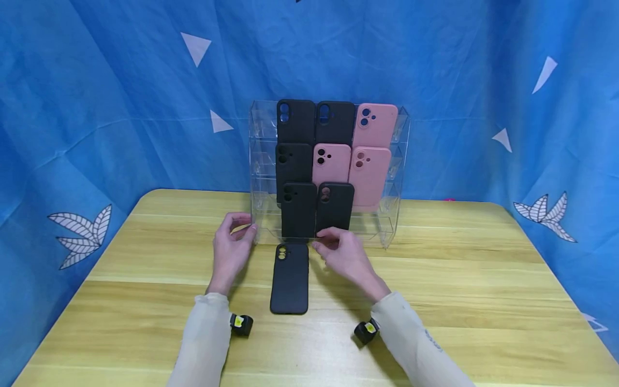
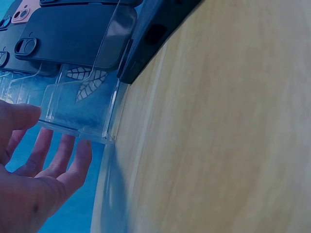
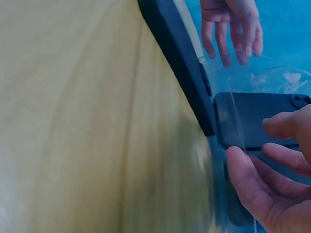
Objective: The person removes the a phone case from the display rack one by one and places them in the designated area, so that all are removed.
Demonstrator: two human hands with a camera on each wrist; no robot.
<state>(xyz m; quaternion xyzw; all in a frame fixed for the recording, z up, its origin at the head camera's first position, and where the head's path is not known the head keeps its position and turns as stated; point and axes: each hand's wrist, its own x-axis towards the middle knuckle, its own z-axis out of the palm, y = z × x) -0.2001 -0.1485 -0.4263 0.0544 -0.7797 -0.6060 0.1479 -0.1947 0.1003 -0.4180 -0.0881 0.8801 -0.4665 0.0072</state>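
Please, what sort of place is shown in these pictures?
Probably a staged tabletop setup rather than a shop: a blue curtain hangs behind a wood-grain table, where a clear tiered rack holds pink and black phone cases.

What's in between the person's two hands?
In the head view, the top end of a black phone case is between the left hand and the right hand, with the clear rack just behind.

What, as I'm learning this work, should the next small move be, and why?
Probably pinch the loose black case with the right hand: it lies on the table beside that hand, while the clear rack shows room at its front right.
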